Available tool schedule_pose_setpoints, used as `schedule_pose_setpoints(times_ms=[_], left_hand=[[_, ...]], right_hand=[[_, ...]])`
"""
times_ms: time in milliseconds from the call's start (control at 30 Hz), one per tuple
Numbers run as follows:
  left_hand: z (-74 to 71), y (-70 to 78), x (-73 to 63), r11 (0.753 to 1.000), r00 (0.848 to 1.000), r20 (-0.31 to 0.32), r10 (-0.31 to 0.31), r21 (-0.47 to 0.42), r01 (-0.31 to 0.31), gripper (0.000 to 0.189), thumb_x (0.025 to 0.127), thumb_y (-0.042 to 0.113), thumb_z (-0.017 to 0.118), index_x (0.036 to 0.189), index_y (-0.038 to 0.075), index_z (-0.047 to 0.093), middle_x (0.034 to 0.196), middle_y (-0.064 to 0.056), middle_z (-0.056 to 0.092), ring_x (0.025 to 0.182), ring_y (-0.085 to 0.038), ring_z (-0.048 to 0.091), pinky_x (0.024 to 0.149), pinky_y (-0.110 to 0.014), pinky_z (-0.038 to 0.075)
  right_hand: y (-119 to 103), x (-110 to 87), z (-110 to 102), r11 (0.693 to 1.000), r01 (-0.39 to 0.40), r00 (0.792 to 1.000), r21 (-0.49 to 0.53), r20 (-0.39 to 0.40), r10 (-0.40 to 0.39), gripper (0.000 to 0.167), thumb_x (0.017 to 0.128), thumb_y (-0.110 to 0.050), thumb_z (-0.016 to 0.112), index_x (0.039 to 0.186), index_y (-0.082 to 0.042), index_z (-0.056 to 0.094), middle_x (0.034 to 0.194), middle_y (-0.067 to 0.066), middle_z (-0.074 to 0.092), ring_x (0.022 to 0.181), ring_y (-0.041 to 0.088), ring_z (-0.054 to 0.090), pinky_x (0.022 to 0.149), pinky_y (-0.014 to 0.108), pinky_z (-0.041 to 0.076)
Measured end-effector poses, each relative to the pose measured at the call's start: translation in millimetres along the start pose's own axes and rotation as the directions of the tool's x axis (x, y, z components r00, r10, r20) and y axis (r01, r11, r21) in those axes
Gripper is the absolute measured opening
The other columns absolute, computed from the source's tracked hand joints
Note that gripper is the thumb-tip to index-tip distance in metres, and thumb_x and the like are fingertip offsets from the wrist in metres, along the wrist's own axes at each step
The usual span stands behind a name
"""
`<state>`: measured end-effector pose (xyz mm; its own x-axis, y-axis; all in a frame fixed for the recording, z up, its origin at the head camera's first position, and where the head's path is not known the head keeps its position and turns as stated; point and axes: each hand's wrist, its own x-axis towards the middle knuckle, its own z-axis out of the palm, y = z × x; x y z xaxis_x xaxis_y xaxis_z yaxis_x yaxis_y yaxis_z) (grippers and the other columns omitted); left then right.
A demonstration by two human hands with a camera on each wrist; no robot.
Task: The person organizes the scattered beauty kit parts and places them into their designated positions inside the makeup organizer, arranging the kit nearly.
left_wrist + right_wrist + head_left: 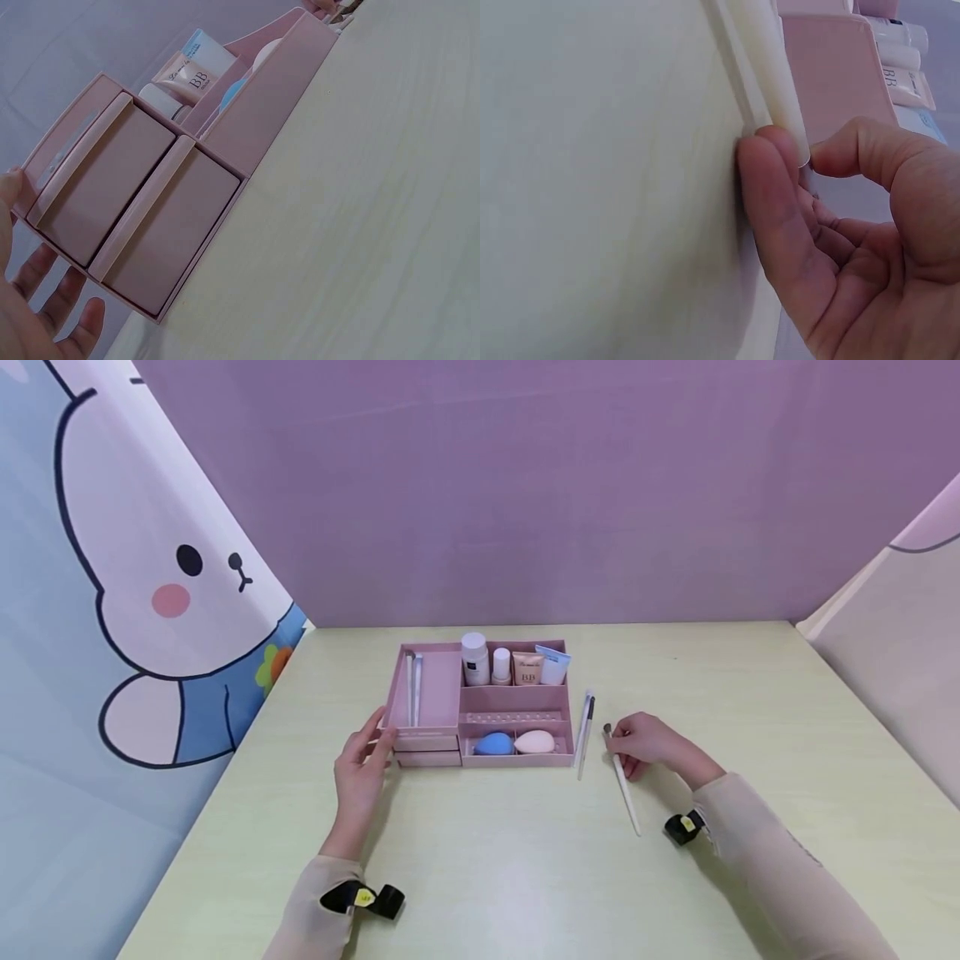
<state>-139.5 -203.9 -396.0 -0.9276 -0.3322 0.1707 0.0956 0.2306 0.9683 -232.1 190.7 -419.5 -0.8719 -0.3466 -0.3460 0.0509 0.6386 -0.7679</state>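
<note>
A pink cosmetics organizer with two drawers stands on the table. My left hand rests against its front left corner, fingers loosely extended along the side in the left wrist view. My right hand, right of the organizer, pinches a white-handled makeup brush between thumb and fingers near its dark bristle end. The handle slants toward the table's front. Two more brushes lie beside the organizer's right wall. Two other brushes sit in its upper left tray.
The organizer's back compartment holds a white bottle, a smaller white-capped bottle, a BB cream tube and a blue-white tube. A blue sponge and a pale pink sponge sit in front. Fabric hangs behind the table.
</note>
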Motion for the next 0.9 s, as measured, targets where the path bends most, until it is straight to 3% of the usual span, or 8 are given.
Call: schedule_pose_setpoints(times_ms=[333,567,667,800,900], left_hand=[[1.2,3.7,-0.8,1.000,1.000,-0.013,0.005,0.004,-0.005,0.039,0.100,0.009,0.062,0.138,0.003,0.059,0.098,0.003,0.056,0.085,-0.006,0.056,0.073,-0.024,0.057],[1.9,3.7,-0.4,1.000,1.000,-0.007,-0.001,0.008,0.001,0.039,0.100,0.009,0.061,0.138,0.003,0.058,0.098,0.004,0.056,0.084,-0.003,0.055,0.074,-0.023,0.057],[2.5,1.7,1.1,1.000,0.999,-0.025,0.029,0.010,-0.029,0.038,0.099,0.006,0.062,0.136,0.000,0.059,0.095,0.005,0.056,0.081,-0.001,0.055,0.071,-0.021,0.056],[3.1,-16.1,8.9,0.998,0.996,-0.049,0.068,0.008,-0.068,0.037,0.098,0.005,0.063,0.134,0.001,0.061,0.093,0.006,0.057,0.079,0.001,0.055,0.067,-0.019,0.055],[3.2,-31.9,14.8,0.998,0.997,-0.051,0.063,0.006,-0.063,0.038,0.098,0.008,0.064,0.136,0.006,0.062,0.095,0.005,0.058,0.081,0.000,0.057,0.068,-0.018,0.055]], right_hand=[[-0.6,-2.5,-3.1,0.997,0.045,0.999,0.060,0.005,-0.046,0.015,0.099,-0.009,0.052,0.097,0.006,0.053,0.064,0.011,0.061,0.051,0.022,0.064,0.053,0.039,0.060],[-14.7,-12.2,-1.8,0.985,0.127,0.992,0.115,-0.040,-0.123,0.015,0.097,-0.007,0.051,0.101,0.008,0.052,0.064,0.010,0.062,0.052,0.024,0.065,0.053,0.042,0.060],[-22.1,-14.5,-0.8,0.980,0.147,0.989,0.132,-0.047,-0.142,0.017,0.098,-0.006,0.050,0.103,0.010,0.051,0.066,0.009,0.063,0.052,0.023,0.065,0.055,0.044,0.060],[-31.5,-16.3,2.0,0.974,0.157,0.987,0.161,-0.049,-0.151,0.019,0.098,-0.005,0.048,0.107,0.012,0.050,0.066,0.010,0.062,0.052,0.021,0.064,0.057,0.048,0.060],[-38.2,-16.7,4.5,0.970,0.166,0.986,0.178,-0.052,-0.159,0.019,0.098,-0.004,0.049,0.107,0.012,0.050,0.067,0.011,0.062,0.052,0.020,0.063,0.057,0.049,0.060]])
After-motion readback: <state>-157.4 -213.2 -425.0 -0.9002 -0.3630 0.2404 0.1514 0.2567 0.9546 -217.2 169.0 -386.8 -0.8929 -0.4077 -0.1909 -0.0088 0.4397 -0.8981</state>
